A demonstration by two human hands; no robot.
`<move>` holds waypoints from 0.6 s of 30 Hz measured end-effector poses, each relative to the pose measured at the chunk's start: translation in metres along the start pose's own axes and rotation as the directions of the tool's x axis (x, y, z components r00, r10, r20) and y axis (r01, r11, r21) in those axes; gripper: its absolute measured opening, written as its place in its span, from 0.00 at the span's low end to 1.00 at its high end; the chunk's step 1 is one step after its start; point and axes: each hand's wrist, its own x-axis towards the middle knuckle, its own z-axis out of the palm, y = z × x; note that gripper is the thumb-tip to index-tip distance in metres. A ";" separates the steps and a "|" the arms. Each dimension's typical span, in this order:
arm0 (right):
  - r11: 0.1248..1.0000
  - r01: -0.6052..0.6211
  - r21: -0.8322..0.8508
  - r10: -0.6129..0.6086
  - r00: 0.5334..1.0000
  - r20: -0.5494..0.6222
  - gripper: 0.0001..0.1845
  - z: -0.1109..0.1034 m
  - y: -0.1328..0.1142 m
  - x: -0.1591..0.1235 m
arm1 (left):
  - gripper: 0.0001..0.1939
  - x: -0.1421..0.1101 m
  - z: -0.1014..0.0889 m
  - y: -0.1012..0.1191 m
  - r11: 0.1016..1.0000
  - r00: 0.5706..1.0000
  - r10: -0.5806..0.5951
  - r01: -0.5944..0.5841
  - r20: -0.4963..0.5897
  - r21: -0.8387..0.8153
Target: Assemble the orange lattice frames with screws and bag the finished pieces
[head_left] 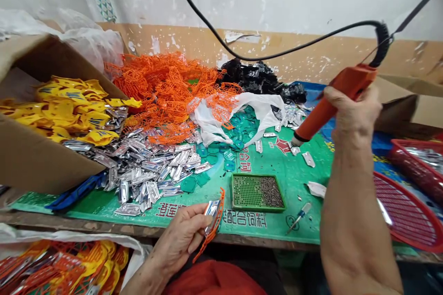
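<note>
My left hand (185,229) is closed at the table's front edge. Pinched in it are an orange plastic frame (217,221) and a shiny silver plate (210,214), pressed together. Raised at the right, my right hand (356,106) wraps round an orange electric screwdriver (320,117) that tilts down to the left. Its tip hangs near some loose silver plates (308,159); I cannot tell whether it touches one. Between my hands sits a green tray (247,189) of small screws (272,191), most of them heaped on its right side.
Silver plates (152,170), orange frames (166,87), teal pieces (242,124) and black parts (252,76) lie in piles. Yellow parts (76,110) fill a cardboard box (41,156). A small screwdriver (300,215) and red mesh (408,212) lie right. A black cable (277,56) hangs across.
</note>
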 end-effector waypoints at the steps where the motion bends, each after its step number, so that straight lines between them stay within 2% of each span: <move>1: 0.995 -0.063 0.074 0.056 0.994 0.093 0.43 0.007 0.002 0.005 | 0.11 0.001 -0.002 0.000 1.000 1.000 -0.001 0.001 0.005 -0.029; 3: 0.969 -0.184 0.163 0.157 0.973 0.167 0.40 0.018 -0.007 0.011 | 0.10 0.002 -0.006 -0.001 0.995 1.000 0.003 -0.002 0.011 -0.096; 6: 0.911 -0.288 0.296 0.213 0.942 0.260 0.31 0.022 -0.038 0.012 | 0.10 0.003 -0.014 -0.001 0.984 1.000 0.000 0.002 0.008 -0.177; 9: 0.720 -0.486 0.495 0.352 0.871 0.342 0.15 0.016 -0.072 0.000 | 0.11 0.003 -0.015 -0.001 0.981 1.000 -0.013 0.010 -0.019 -0.196; 11: 0.605 -0.577 0.549 0.407 0.817 0.409 0.17 0.012 -0.089 -0.016 | 0.11 0.003 -0.013 -0.002 0.985 0.998 -0.015 0.006 -0.053 -0.173; 13: 0.550 -0.610 0.571 0.381 0.791 0.478 0.20 0.010 -0.101 -0.038 | 0.12 0.003 -0.010 -0.003 0.991 0.997 -0.006 -0.004 -0.075 -0.135; 15: 0.515 -0.650 0.559 0.367 0.756 0.542 0.23 0.008 -0.106 -0.063 | 0.12 0.002 -0.007 -0.005 0.994 0.997 0.010 -0.018 -0.078 -0.104; 17: 0.505 -0.692 0.515 0.373 0.713 0.593 0.22 0.006 -0.108 -0.089 | 0.13 0.002 -0.003 -0.006 0.997 0.997 0.017 -0.023 -0.077 -0.077; 18: 0.504 -0.700 0.506 0.381 0.706 0.597 0.21 0.005 -0.108 -0.100 | 0.14 0.001 -0.002 -0.006 0.998 0.996 0.019 -0.025 -0.083 -0.063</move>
